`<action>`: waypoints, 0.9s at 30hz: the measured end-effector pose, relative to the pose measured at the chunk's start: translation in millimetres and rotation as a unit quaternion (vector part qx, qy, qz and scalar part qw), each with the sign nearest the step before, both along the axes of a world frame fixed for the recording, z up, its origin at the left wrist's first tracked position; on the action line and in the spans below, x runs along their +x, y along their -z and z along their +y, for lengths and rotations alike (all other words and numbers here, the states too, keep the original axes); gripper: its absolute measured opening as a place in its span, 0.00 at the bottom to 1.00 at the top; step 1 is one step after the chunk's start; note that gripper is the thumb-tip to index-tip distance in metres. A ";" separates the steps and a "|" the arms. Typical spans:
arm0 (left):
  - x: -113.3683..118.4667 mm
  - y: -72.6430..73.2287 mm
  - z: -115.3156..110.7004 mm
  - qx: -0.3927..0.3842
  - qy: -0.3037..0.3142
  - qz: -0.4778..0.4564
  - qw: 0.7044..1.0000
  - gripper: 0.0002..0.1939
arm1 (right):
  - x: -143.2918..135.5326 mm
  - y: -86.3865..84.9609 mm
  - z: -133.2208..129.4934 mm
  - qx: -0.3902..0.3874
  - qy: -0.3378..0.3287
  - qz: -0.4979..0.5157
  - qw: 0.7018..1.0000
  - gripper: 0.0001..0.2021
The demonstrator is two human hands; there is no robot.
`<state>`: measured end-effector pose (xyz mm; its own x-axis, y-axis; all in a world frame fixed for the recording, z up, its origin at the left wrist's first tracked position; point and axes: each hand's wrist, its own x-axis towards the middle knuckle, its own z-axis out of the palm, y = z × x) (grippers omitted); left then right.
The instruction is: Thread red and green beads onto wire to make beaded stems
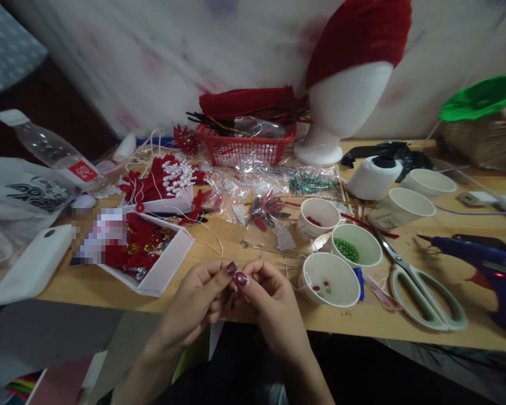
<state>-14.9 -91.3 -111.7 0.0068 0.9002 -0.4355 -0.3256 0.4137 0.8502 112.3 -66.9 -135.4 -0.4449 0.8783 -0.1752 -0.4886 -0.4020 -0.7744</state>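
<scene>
My left hand (202, 301) and my right hand (272, 298) meet at the table's front edge, thumbs and forefingers pinched close together. Whatever they grip between the fingertips is too small and too hidden to name. A thin white thread (274, 250) runs on the table just beyond my right hand, toward the cups. Right of that hand stands a paper cup (349, 293) with a few red and green beads inside. Behind it are a cup of green beads (346, 249) and a cup with red beads (313, 220).
Scissors (425, 298) and a blue glue gun (480, 264) lie at right. An open white box (164, 264) of red and gold ornaments sits at left. Behind stand a red basket (248, 149), a white mannequin head (341, 107) and a thread cone (373, 179).
</scene>
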 end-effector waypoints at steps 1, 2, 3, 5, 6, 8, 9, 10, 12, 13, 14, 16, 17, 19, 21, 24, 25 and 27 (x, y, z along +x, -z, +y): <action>-0.1 0.3 -0.4 0.003 0.002 0.010 1.000 0.29 | -0.4 -0.4 -0.1 0.006 0.002 -0.007 1.000 0.14; -0.2 0.6 -0.6 0.007 0.004 0.023 1.000 0.29 | -0.8 -0.6 -0.3 0.013 0.003 -0.015 1.000 0.15; -0.5 1.2 -0.5 0.012 0.005 0.039 0.999 0.30 | -1.0 -0.7 -0.6 0.021 0.000 -0.026 0.999 0.17; -1.5 2.3 0.3 0.023 0.014 0.085 0.996 0.31 | -0.9 -0.5 -1.8 0.047 -0.006 -0.065 0.997 0.18; -2.4 2.7 1.0 0.028 0.023 0.113 0.993 0.31 | -0.6 -0.3 -2.6 0.070 -0.009 -0.093 0.993 0.18; -4.8 2.6 3.0 0.041 0.042 0.170 0.984 0.29 | 0.6 -0.6 -4.1 0.140 -0.010 -0.157 0.978 0.17; -6.2 1.7 4.0 0.049 0.052 0.194 0.978 0.29 | 1.5 -1.3 -4.7 0.178 -0.006 -0.186 0.966 0.17; -7.5 0.3 4.7 0.057 0.064 0.211 0.974 0.28 | 2.5 -2.4 -5.3 0.213 0.000 -0.209 0.955 0.18; -9.5 -4.5 5.1 0.061 0.088 0.216 0.971 0.27 | 5.1 -6.4 -6.9 0.263 0.017 -0.230 0.937 0.18; -10.0 -7.8 4.8 0.056 0.098 0.200 0.973 0.27 | 6.7 -9.2 -8.1 0.283 0.026 -0.234 0.930 0.18; -10.2 -11.6 4.1 0.046 0.108 0.176 0.977 0.27 | 8.7 -12.6 -9.7 0.302 0.033 -0.235 0.923 0.18; -9.6 -20.5 3.0 0.028 0.135 0.119 0.983 0.27 | 13.8 -20.7 -14.0 0.350 0.044 -0.235 0.906 0.17; -8.7 -25.6 3.0 0.030 0.150 0.102 0.983 0.27 | 17.1 -25.0 -16.2 0.376 0.057 -0.237 0.894 0.15; -5.7 -36.9 5.1 0.069 0.180 0.112 0.975 0.27 | 25.9 -33.8 -19.3 0.428 0.104 -0.244 0.864 0.11; -0.9 -48.9 10.3 0.139 0.198 0.167 0.956 0.26 | 38.1 -42.1 -18.8 0.477 0.165 -0.256 0.824 0.10; 9.9 -64.2 21.6 0.221 0.206 0.249 0.920 0.22 | 61.0 -51.0 -11.2 0.504 0.192 -0.316 0.780 0.08; 14.4 -67.5 25.5 0.235 0.204 0.271 0.911 0.21 | 68.8 -52.4 -7.7 0.504 0.205 -0.333 0.770 0.07; 24.4 -70.3 32.6 0.246 0.202 0.310 0.896 0.19 | 82.8 -52.7 -1.0 0.500 0.226 -0.361 0.755 0.06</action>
